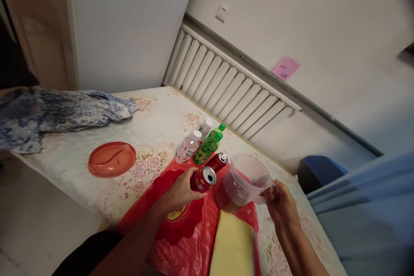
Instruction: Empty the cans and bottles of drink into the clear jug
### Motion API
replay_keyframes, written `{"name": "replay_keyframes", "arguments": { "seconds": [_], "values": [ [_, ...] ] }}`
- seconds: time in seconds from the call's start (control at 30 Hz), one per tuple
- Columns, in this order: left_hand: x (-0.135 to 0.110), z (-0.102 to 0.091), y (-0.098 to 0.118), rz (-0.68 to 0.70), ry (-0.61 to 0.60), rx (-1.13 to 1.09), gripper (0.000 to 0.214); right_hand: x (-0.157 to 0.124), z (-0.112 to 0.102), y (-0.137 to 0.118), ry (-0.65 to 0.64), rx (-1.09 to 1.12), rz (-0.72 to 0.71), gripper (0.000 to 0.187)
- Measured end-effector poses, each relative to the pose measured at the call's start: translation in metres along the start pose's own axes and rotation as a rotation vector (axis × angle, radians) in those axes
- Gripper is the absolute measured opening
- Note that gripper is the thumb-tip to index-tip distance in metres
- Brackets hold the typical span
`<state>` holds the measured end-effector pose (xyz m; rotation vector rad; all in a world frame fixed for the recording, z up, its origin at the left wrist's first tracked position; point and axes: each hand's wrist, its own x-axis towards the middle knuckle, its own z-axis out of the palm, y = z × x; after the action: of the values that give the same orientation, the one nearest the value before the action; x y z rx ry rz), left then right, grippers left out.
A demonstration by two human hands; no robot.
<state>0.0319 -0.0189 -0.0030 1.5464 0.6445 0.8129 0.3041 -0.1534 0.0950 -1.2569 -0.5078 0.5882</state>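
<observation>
My left hand [180, 192] is closed round a red drink can [203, 179] whose opened top faces me. A second red can [217, 161] stands just behind it. My right hand [280, 202] grips the handle of a clear plastic measuring jug [246, 179], which is tilted with its mouth towards the cans. Both rest over a red plastic bag [181, 228] on a table with a floral cloth [155, 125]. A green bottle [209, 145] and two clear bottles [189, 146] with white caps stand behind the cans.
An orange-red divided plate [111, 159] lies to the left. A blue patterned cloth [54, 114] is heaped at the far left. A yellow flat sheet [233, 246] lies on the bag near me. A radiator [226, 86] runs along the wall behind.
</observation>
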Motion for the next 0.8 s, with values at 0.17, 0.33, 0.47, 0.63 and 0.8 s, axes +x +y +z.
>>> {"name": "replay_keyframes", "arguments": {
  "seconds": [0.17,0.33,0.47,0.63,0.8],
  "values": [
    [0.000,0.001,-0.001,0.000,-0.011,-0.019,0.058,-0.003,0.006,0.014,0.014,0.114,0.006,0.029],
    [0.000,0.000,-0.002,0.007,-0.048,-0.019,0.058,-0.007,0.021,0.026,0.020,0.139,0.007,0.030],
    [-0.001,-0.002,-0.002,0.010,-0.060,0.002,0.063,-0.010,0.026,0.039,0.014,0.122,-0.002,0.027],
    [-0.004,-0.005,0.001,-0.004,-0.102,0.017,0.065,-0.014,0.019,0.056,0.029,0.062,-0.041,0.033],
    [-0.006,-0.004,0.002,0.008,-0.135,0.022,0.066,-0.017,0.011,0.060,0.033,-0.083,-0.126,0.035]
  ]
}}
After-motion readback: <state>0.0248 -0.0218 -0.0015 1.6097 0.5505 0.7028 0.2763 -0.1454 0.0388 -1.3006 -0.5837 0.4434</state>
